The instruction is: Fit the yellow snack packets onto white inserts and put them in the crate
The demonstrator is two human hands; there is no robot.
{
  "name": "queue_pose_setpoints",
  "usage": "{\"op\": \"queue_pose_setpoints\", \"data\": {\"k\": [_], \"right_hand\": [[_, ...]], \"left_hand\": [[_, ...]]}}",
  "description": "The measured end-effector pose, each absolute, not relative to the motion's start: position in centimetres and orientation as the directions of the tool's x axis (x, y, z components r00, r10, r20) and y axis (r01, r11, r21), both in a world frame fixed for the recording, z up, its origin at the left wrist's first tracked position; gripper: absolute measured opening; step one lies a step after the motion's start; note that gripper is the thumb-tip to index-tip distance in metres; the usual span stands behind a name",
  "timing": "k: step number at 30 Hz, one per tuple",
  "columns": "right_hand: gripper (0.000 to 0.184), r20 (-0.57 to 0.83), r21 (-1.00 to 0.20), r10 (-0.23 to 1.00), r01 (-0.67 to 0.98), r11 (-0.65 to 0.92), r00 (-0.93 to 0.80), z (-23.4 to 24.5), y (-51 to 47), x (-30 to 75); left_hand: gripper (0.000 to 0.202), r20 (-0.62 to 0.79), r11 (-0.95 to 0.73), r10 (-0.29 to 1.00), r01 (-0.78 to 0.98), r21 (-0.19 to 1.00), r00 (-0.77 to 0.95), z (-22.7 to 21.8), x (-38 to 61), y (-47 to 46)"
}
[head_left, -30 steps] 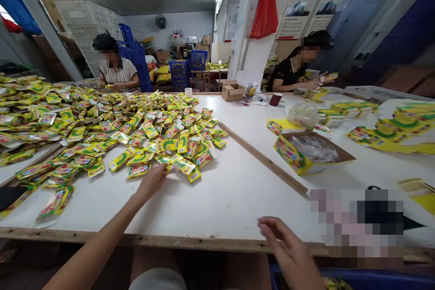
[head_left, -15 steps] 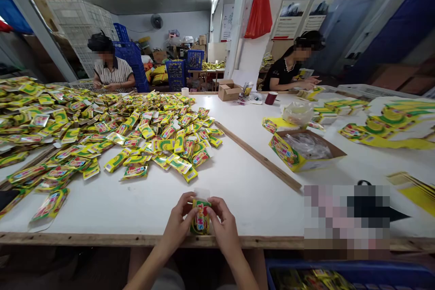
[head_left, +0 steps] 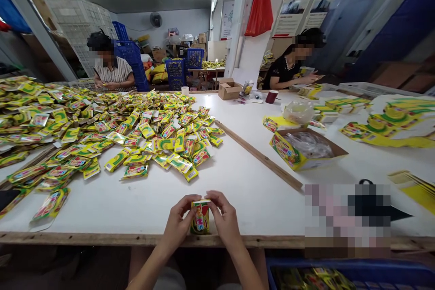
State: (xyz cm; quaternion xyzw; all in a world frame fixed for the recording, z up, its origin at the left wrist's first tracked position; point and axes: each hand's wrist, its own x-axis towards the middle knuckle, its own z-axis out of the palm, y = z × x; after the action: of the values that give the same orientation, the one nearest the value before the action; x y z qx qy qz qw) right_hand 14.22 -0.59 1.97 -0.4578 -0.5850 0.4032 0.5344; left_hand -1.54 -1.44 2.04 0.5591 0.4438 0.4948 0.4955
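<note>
A small yellow and red snack packet point(head_left: 200, 216) stands upright near the front edge of the white table point(head_left: 244, 186). My left hand point(head_left: 178, 222) pinches its left side and my right hand point(head_left: 224, 219) pinches its right side, fingers curled over the top. A big heap of the same yellow packets point(head_left: 102, 131) covers the table's left half, its nearest packets a short way beyond my hands.
A wooden strip point(head_left: 258, 156) runs diagonally across the table. An open yellow carton point(head_left: 306, 147) with clear bags sits right. Flat yellow cartons point(head_left: 390, 127) lie far right. Two people sit at the far side. A blue crate point(head_left: 340, 276) is below right.
My left hand drew a packet from the heap and brought it to the front edge. My right hand came up to join it. Both now hold the packet, its top flap folded down.
</note>
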Motion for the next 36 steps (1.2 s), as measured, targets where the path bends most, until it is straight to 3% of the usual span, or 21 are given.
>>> {"op": "queue_pose_setpoints", "data": {"k": [4,13,25,30,36], "right_hand": [[0.016,0.304,-0.941,0.949,0.131,0.313,-0.087,2.7,-1.4,14.2],[0.015,0.257,-0.945,0.966,0.218,0.245,0.027,3.4,-0.7,13.4],[0.022,0.154,-0.983,0.988,0.098,0.155,-0.019,2.9,-0.6,13.4],[0.019,0.091,-0.991,0.994,0.09,0.097,-0.065,3.5,0.5,13.6],[0.014,0.116,-0.981,0.978,0.134,0.141,-0.176,3.9,-0.1,14.5]], "left_hand": [[0.02,0.138,-0.142,0.988,0.067,0.988,0.063,2.5,-1.5,-1.6],[0.023,0.068,-0.069,0.997,-0.024,0.997,-0.036,2.4,-0.6,-1.0],[0.025,0.011,-0.007,1.0,-0.133,0.991,0.023,2.1,-1.5,-0.3],[0.024,0.03,-0.026,0.998,-0.068,0.997,0.063,1.5,-1.9,-0.6],[0.018,0.106,-0.114,0.991,0.104,0.988,0.077,1.9,-2.2,-0.8]]}}
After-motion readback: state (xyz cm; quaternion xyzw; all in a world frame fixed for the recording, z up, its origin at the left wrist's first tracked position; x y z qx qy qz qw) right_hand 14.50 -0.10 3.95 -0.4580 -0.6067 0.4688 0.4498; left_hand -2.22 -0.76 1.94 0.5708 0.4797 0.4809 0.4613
